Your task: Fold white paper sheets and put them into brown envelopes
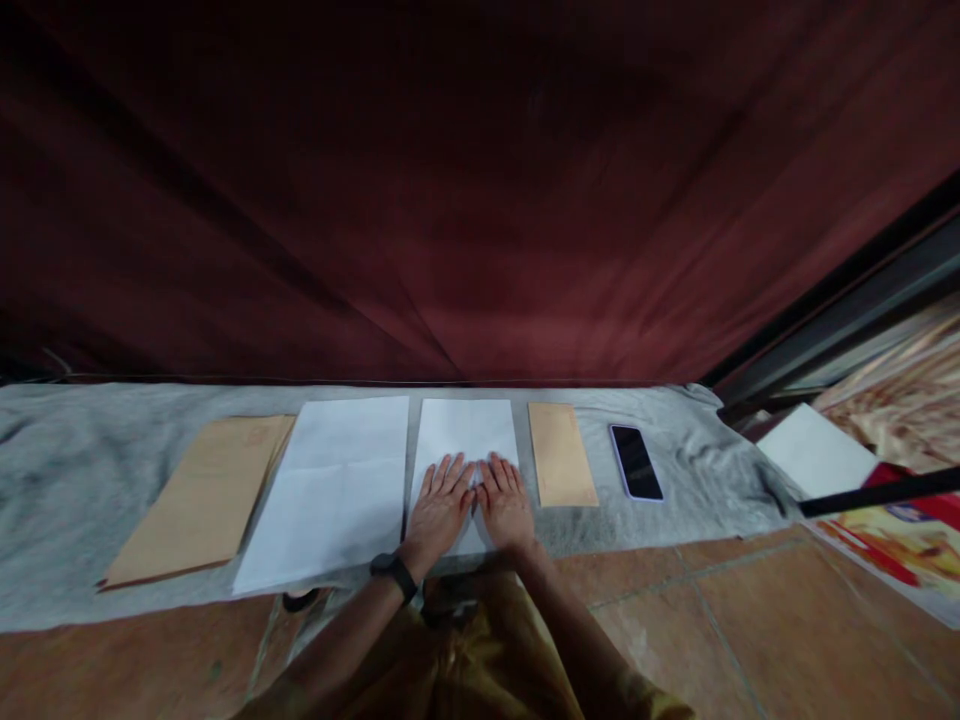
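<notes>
The narrower white sheet point(466, 430) lies on the grey cloth point(701, 465) that covers the tabletop, between the wider white paper point(330, 490) on the left and the small brown envelope point(562, 455) on the right, apart from both. Its nearer part is covered by the left hand point(441, 508) and the right hand point(506, 503), laid palm down side by side with the thumbs close together. In neither hand is the grip closed around anything: the fingers are stretched out along the paper, and nothing is clasped.

The step in hand is judged to be a pressing or smoothing of this sheet. For that, weight is best shared evenly by both palms, and any stroke is best drawn outward from the middle, so that no wrinkle is trapped between the thumbs. Since soft cloth lies beneath, some give should be expected; slow, firm pressure is to be preferred to quick rubbing, by which the sheet could be skewed. The gap to the wider paper is narrow, so the outer side of the left hand should be kept from dragging there, and the dark wristband point(395, 572) should be held clear of both.

The near edge is partly hidden and the light is dim, so whether the sheet is folded cannot be told with confidence.
</notes>
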A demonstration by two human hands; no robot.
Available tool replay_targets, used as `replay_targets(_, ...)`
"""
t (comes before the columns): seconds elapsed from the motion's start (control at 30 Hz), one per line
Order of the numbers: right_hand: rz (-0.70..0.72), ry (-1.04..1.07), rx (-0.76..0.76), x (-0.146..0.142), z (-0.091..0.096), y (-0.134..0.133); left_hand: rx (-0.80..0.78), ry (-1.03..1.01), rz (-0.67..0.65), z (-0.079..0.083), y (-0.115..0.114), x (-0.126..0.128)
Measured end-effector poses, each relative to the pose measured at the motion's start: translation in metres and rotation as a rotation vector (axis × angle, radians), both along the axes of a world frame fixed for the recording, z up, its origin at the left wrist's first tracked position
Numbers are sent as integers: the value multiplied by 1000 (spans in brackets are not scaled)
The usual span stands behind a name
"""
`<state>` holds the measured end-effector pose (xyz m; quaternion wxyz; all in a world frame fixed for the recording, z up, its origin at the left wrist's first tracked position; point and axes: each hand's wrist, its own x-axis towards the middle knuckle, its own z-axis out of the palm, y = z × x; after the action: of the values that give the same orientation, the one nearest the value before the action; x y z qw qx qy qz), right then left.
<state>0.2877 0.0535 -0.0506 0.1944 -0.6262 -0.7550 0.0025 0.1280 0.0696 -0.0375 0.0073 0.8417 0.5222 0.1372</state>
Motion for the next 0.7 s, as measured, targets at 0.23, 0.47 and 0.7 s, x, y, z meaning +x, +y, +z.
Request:
replay_targets(0.23,-3,54,-7,-5,5,6,35,23,34,-3,-6,-5)
replay_targets(0.47,98,67,12,-29,10,40,63,35,3,-8,-6,-7)
replay_targets(0.7,46,-38,18,-5,-1,63,80,-13,9,-9,-5,-8)
